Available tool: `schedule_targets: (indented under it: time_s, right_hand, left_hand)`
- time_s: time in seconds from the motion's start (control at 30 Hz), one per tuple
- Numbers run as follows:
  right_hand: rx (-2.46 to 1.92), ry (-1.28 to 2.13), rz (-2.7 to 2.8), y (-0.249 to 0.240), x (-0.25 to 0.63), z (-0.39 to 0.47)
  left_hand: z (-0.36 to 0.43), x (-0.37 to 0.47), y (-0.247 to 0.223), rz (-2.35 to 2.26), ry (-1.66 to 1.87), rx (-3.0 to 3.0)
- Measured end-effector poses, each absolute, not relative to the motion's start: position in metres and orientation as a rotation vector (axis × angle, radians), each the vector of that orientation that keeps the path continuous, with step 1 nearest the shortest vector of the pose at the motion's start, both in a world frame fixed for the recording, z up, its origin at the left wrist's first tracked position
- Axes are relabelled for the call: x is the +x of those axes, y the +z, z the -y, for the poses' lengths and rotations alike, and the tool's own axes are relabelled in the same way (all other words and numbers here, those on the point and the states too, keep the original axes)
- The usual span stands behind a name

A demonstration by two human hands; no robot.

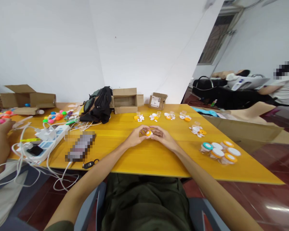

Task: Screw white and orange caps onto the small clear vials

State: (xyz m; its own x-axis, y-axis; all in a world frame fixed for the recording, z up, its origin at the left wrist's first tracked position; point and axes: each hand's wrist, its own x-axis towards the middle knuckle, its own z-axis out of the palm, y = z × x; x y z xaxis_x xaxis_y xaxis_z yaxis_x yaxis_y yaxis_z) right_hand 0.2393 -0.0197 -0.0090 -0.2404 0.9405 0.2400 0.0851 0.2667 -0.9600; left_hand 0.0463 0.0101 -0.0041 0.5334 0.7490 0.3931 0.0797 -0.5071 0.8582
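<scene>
Above the table in front of me, my left hand (pixel 137 136) and my right hand (pixel 163 137) meet around a small orange lid with a white centre (pixel 148 133). The fingertips of both hands are closed on it, and the fingers hide part of it. Behind the hands lie several small groups of loose parts, each with a clear cup, an orange ring and white pieces, such as the nearest group (pixel 197 129). To the right of my right hand stand several clear jars (pixel 218 153) with teal, white and orange lids.
Left of me are a phone (pixel 81 146), a key fob (pixel 89 164) and a white power strip (pixel 49 144) with tangled cables. A dark bag (pixel 98 104) and open cardboard boxes (pixel 125 102) stand along the wall. Another person's hand (pixel 1 128) is at far left, near colourful balls.
</scene>
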Motion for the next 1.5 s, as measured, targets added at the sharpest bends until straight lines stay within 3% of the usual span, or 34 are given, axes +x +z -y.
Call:
schedule_targets:
  time_s: [0.7, 1.0, 1.27, 1.5]
  right_hand:
    - [-0.996, 0.936, 1.768, -0.007, 0.240, 0.031]
    - [-1.268, 0.415, 1.904, -0.011, 0.270, 0.076]
    - [-1.509, -0.508, 2.049, -0.014, 0.325, 0.115]
    - [-1.654, -0.969, 1.989, -0.004, 0.350, 0.116]
  left_hand:
    - [-0.013, 0.049, -0.008, -0.731, 0.963, 1.879]
    - [-0.010, 0.047, -0.004, -0.758, 0.910, 2.051]
    - [-0.010, 0.046, -0.003, -0.774, 0.850, 2.220]
    - [-0.010, 0.044, -0.003, -0.734, 0.828, 2.335]
